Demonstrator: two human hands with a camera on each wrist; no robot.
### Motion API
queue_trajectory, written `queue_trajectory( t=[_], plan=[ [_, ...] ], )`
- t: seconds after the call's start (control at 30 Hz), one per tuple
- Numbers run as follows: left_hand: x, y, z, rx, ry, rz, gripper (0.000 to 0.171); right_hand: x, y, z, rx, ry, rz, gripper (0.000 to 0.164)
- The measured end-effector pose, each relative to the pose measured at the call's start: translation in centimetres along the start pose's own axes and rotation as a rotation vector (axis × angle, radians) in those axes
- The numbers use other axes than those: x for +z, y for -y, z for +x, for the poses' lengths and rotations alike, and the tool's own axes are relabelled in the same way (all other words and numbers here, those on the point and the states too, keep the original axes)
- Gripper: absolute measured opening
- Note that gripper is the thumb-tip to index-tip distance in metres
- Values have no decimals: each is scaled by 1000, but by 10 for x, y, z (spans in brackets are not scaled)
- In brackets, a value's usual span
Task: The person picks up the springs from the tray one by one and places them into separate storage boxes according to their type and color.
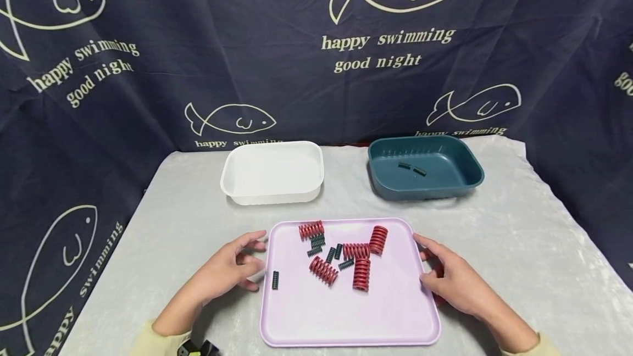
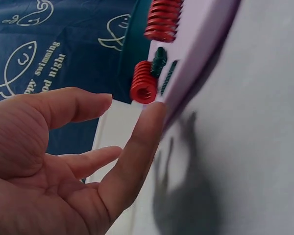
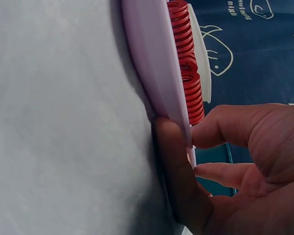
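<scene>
A pale purple tray (image 1: pixel 316 317) lies on the table between the two hands. Several thick red springs (image 1: pixel 323 271) are spread over its upper half, with small dark green springs (image 1: pixel 330 255) among them. One more small dark green spring (image 1: pixel 275 280) lies by the tray's left edge. My left hand (image 1: pixel 229 268) is beside that edge, thumb and fingers apart; in the left wrist view a fingertip (image 2: pixel 154 110) comes right up to the rim. At the right edge my right hand (image 1: pixel 452 276) pinches the tray's rim, as the right wrist view shows.
Behind the tray stand a white bin (image 1: pixel 277 199) on the left and a teal bin (image 1: pixel 425 193) on the right. Two small dark springs (image 1: pixel 419 171) lie in the teal one. A grey cloth covers the table (image 1: pixel 163 224); a navy curtain (image 1: pixel 277 70) hangs behind.
</scene>
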State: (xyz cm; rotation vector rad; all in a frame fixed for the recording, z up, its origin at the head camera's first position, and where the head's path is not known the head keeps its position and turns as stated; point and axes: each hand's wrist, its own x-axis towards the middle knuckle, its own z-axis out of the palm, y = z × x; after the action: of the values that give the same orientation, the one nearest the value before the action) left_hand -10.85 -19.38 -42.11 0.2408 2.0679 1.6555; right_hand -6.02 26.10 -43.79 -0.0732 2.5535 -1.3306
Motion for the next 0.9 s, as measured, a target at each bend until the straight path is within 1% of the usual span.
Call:
queue_trajectory(
  t=[0.07, 0.17, 0.23, 0.33, 0.47, 0.57, 0.67, 0.9],
  plan=[
    [-2, -5, 3, 21, -24, 5, 69, 0, 0, 0, -1, -2, 0, 78],
    [-4, -13, 8, 57, -40, 7, 67, 0, 1, 0, -7, -8, 2, 77],
    [-4, -17, 11, 72, -38, 15, 65, 0, 1, 0, -11, -11, 6, 77],
    [-2, -23, 15, 76, -34, 41, 62, 0, 1, -1, -13, -7, 22, 77],
    [2, -30, 22, 90, -11, 70, 58, 1, 1, -1, -8, -2, 36, 77],
    [6, -33, 29, 103, 7, 76, 56, 1, 1, -1, 4, 3, 39, 78],
    [10, -34, 36, 115, 10, 88, 55, 1, 2, -1, 12, 6, 42, 78],
    [24, -33, 53, 148, 23, 174, 51, 1, 2, -2, 8, 2, 43, 78]
  ],
)
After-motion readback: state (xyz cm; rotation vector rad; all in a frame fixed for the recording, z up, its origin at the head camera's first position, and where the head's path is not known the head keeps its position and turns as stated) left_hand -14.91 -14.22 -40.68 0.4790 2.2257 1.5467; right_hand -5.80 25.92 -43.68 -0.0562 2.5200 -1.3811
